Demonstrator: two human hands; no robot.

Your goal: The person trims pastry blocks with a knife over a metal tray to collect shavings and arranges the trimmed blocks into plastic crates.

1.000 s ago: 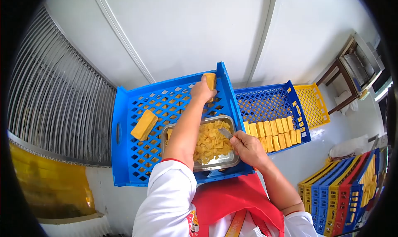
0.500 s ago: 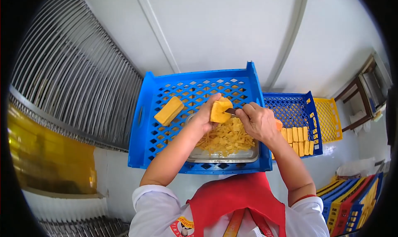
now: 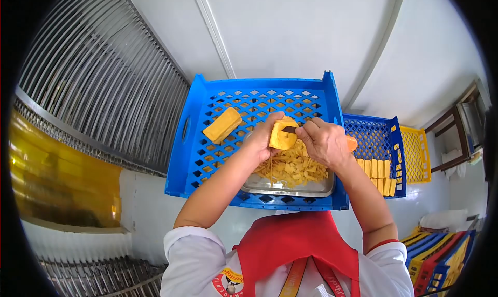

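My left hand (image 3: pixel 263 139) is wrapped around a small yellow loaf (image 3: pixel 282 137), its cut end facing me. In my right hand (image 3: pixel 328 141) is a knife, whose dark blade (image 3: pixel 291 130) lies against the loaf's upper edge; its orange handle (image 3: pixel 352 143) sticks out behind my fist. Below both hands is a clear tray (image 3: pixel 290 191) heaped with yellow trimmings (image 3: pixel 296 168). The tray sits in a light-blue plastic crate (image 3: pixel 179 146). Another yellow loaf (image 3: pixel 223 124) lies tilted on the crate's lattice floor, left of my hands.
On the right, a darker blue crate (image 3: pixel 400 157) holds rows of yellow loaves (image 3: pixel 381 170). Beyond it is a yellow crate (image 3: pixel 415 154). Stacked coloured crates (image 3: pixel 438 255) stand at lower right, a metal rack (image 3: pixel 104 84) at left, and a white wall (image 3: pixel 290 32) ahead.
The knife blade has moved from the middle of the loaf's cut face to its upper edge. The whole view has shifted slightly, with the crate now further right and higher.
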